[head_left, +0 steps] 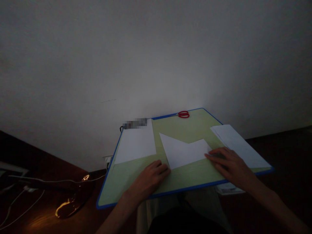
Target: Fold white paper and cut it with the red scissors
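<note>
A folded white paper (184, 150) with two upper points lies in the middle of a green board with a blue rim (126, 177). My left hand (149, 178) rests on the board with its fingertips touching the paper's lower left corner. Flat on the paper's right edge lies my right hand (227, 164), fingers spread and pressing down. Neither hand grips anything.
A flat white sheet (136, 143) lies at the board's left, a stack of white sheets (240, 146) at its right. Red-handled scissors (183, 114) sit at the far edge by the wall. White cables (21, 195) and a shiny object (67, 204) lie on the dark floor, left.
</note>
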Tool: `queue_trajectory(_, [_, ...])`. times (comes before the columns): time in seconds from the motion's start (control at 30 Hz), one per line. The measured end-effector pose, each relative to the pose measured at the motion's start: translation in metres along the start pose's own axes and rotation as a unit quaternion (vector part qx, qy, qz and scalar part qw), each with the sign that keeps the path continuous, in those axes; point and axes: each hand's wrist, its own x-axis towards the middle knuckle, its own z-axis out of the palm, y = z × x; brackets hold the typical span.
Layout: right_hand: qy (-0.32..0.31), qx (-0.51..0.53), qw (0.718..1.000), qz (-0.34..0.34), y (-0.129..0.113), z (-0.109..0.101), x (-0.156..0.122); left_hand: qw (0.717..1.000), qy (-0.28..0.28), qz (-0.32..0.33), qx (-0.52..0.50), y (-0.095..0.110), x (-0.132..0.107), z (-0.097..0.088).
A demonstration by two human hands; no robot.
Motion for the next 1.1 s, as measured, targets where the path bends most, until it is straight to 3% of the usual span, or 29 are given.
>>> queue_trajectory(0.1, [0.004,-0.015,1.0,-0.001,-0.001,0.002,-0.001,1.0,0.018,-0.023,0.006,-0.003,0.0,0.004])
queue_trajectory(0.2, [0.019,-0.047,0.999,-0.006,-0.007,0.0,-0.003,0.995,0.072,-0.056,0.034,-0.01,0.006,0.005])
queue_trajectory(0.33, [0.011,-0.075,0.997,-0.015,-0.024,-0.007,0.01,0.989,0.123,-0.057,0.052,-0.027,0.031,-0.002])
queue_trajectory(0.47, [-0.054,-0.028,0.998,-0.031,-0.041,-0.008,0.057,0.986,0.122,-0.115,-0.002,-0.054,0.068,-0.012])
queue_trajectory(0.63, [-0.207,0.04,0.975,-0.064,-0.047,0.008,0.138,0.965,0.137,-0.213,-0.065,-0.09,0.1,-0.01])
queue_trajectory(0.73, [-0.303,0.083,0.947,-0.061,-0.051,0.019,0.174,0.951,0.169,-0.25,-0.066,-0.101,0.102,-0.002])
queue_trajectory(0.83, [-0.351,0.085,0.932,-0.037,-0.059,0.03,0.193,0.939,0.189,-0.278,-0.068,-0.103,0.094,0.006])
queue_trajectory(1.1, [-0.384,0.19,0.903,0.023,-0.06,0.055,0.188,0.926,0.205,-0.309,-0.074,-0.1,0.078,0.009])
